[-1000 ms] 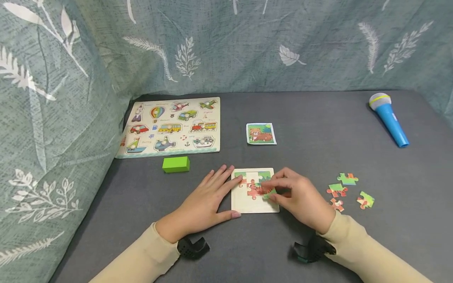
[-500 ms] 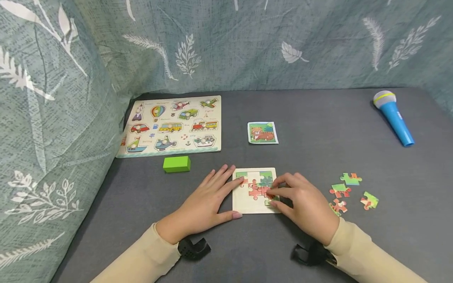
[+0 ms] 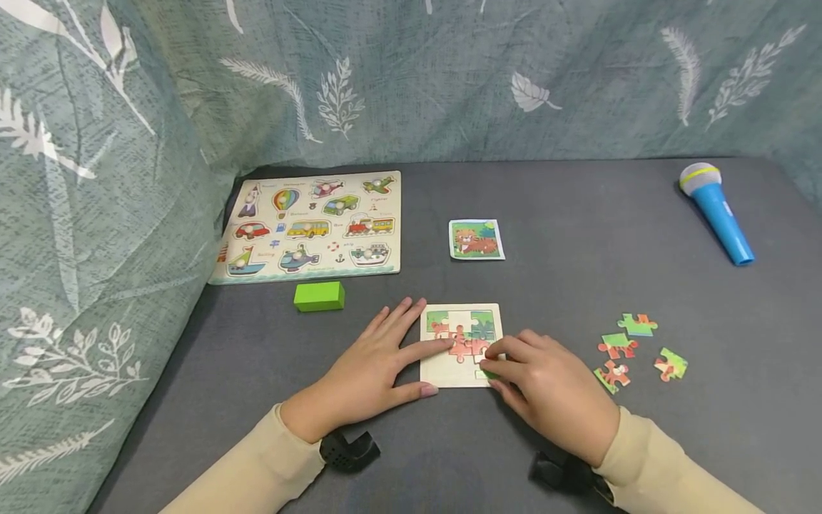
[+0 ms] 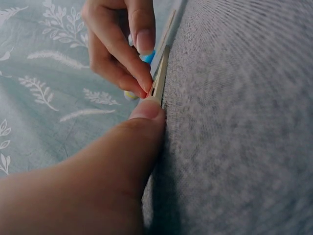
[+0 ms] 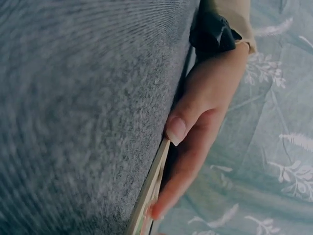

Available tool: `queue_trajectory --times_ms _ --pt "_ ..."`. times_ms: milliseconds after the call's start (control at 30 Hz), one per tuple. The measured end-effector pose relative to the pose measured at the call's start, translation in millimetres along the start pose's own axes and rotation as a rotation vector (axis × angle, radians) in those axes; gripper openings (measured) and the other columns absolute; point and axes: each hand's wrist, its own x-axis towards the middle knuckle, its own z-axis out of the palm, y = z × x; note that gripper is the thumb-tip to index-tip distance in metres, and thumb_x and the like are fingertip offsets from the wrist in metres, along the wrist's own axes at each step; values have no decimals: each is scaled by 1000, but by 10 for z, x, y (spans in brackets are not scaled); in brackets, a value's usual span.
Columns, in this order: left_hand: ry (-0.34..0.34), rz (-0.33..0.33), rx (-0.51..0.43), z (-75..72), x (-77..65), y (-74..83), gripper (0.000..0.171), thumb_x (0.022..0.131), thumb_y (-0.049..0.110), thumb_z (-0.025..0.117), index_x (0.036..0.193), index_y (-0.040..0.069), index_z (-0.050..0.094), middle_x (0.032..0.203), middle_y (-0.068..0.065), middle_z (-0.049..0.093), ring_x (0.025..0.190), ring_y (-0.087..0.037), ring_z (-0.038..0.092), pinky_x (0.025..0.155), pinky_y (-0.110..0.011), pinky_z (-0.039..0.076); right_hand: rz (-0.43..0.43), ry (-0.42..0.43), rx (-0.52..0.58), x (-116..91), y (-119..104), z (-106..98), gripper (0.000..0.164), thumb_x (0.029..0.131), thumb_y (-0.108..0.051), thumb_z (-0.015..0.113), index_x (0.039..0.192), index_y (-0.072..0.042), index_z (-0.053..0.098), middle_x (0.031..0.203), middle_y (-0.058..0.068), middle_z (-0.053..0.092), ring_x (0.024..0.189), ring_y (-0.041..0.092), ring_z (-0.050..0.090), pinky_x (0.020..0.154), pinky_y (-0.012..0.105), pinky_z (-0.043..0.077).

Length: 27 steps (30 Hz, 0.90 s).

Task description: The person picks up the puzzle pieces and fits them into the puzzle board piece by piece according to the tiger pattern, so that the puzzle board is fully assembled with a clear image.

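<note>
A small wooden jigsaw tray [image 3: 443,373] lies on the dark table with red and green pieces in its upper and middle part. My left hand [image 3: 362,375] is spread at its left side. The index fingertip touches a red piece [image 3: 460,348], and the thumb rests at the tray's near edge. Over the tray's lower right corner, my right hand [image 3: 555,389] has bent fingers around a green-edged puzzle piece [image 3: 491,374], which is mostly covered. From the left wrist view, a right fingertip [image 4: 146,87] meets the tray, with the thumb apart from it.
Several loose puzzle pieces [image 3: 618,347] lie to the right. A tiger picture card [image 3: 477,240] sits beyond the tray. Farther left are a vehicle puzzle board [image 3: 308,228] and a green block [image 3: 319,296]. A blue toy microphone [image 3: 718,214] lies at the far right.
My right hand has brought its puzzle piece down toward the tray's lower right corner. The left index finger has slid right, onto the middle red piece; the rest of that hand stayed put.
</note>
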Motion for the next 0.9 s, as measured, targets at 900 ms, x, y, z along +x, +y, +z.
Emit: queue_trajectory --times_ms 900 --pt "-45 0 9 -35 15 17 57 92 62 45 145 47 32 159 -10 5 145 -24 -3 116 -46 4 -67 -16 -62 0 19 -10 37 74 -7 78 111 -10 71 115 1 65 106 19 60 86 35 52"
